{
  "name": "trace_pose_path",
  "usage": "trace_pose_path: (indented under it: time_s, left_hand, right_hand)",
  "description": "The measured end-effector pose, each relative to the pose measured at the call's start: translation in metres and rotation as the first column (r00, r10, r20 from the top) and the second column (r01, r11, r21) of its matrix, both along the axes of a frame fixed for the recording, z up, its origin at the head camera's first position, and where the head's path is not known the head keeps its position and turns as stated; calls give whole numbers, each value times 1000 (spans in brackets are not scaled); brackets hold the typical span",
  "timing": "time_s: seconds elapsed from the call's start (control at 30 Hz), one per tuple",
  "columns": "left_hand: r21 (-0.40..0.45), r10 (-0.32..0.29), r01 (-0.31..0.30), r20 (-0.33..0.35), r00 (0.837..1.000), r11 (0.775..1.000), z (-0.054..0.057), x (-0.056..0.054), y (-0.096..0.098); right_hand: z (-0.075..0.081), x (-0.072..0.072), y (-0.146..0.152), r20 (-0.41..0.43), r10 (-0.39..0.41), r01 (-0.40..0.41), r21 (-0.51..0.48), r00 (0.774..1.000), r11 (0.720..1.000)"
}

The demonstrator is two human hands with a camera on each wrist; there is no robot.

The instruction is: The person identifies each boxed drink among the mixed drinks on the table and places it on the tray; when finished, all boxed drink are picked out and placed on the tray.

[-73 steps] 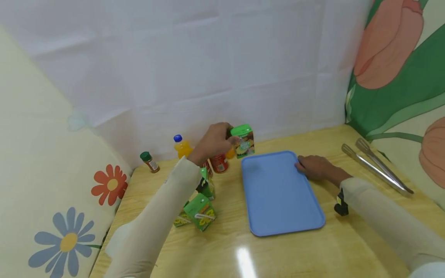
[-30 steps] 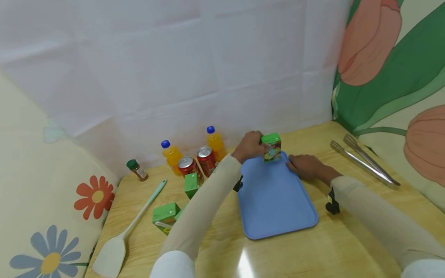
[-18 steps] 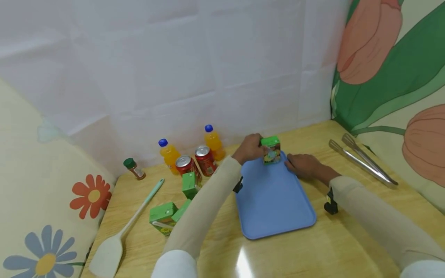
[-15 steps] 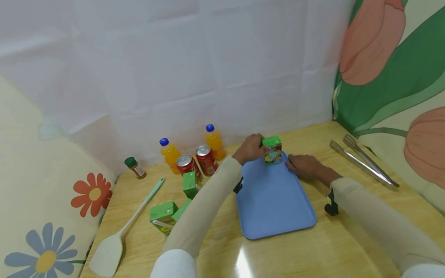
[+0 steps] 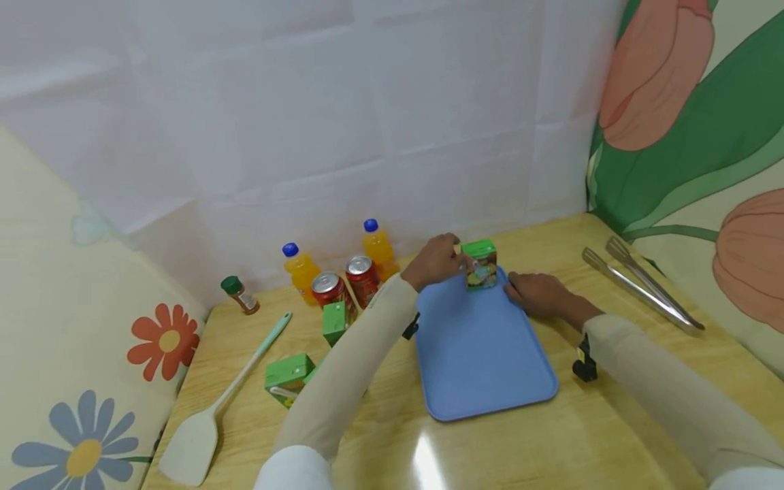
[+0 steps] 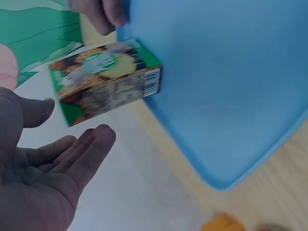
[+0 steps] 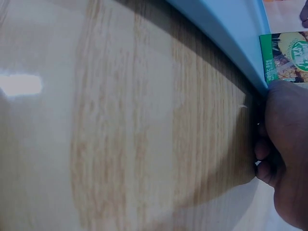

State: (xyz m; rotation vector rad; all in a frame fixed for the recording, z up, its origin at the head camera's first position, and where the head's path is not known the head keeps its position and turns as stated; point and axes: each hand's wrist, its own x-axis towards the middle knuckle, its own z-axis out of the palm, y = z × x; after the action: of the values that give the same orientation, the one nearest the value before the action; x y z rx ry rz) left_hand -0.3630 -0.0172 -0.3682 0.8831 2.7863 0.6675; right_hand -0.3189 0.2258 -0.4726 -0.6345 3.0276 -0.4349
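A green-topped drink carton (image 5: 480,271) stands upright at the far right corner of the blue tray (image 5: 484,354). My left hand (image 5: 431,260) is just left of it; the left wrist view has thumb and fingers spread apart, with a gap to the carton (image 6: 108,82). My right hand (image 5: 537,294) grips the tray's right edge near that corner, thumb over the rim. In the right wrist view its fingers (image 7: 262,149) curl in under the tray edge (image 7: 226,38), partly hidden.
Left of the tray stand two orange juice bottles (image 5: 302,275), two red cans (image 5: 363,275) and more green cartons (image 5: 289,374), partly behind my left sleeve. A small green-capped jar (image 5: 240,294) and a white spatula (image 5: 192,442) lie farther left. Metal tongs (image 5: 643,286) lie at the right.
My left hand carried the carton rightward onto the tray corner, then let go and drew back slightly left. The right hand stays on the tray edge. The view shifted, bringing the spatula into sight.
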Motion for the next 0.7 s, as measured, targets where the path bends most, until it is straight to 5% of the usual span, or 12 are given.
trace_pose_path:
  time_s: [0.4,0.7]
  left_hand:
    - [97,46,-39,-78,996,994,60,11,-38]
    - [176,143,-122,-109,984,977,96,21,-94]
  right_hand:
    - [4,0,3,-2,-2,2,-15,1000,1000]
    - [5,-3,6,6,-10,10,-4,1000,1000]
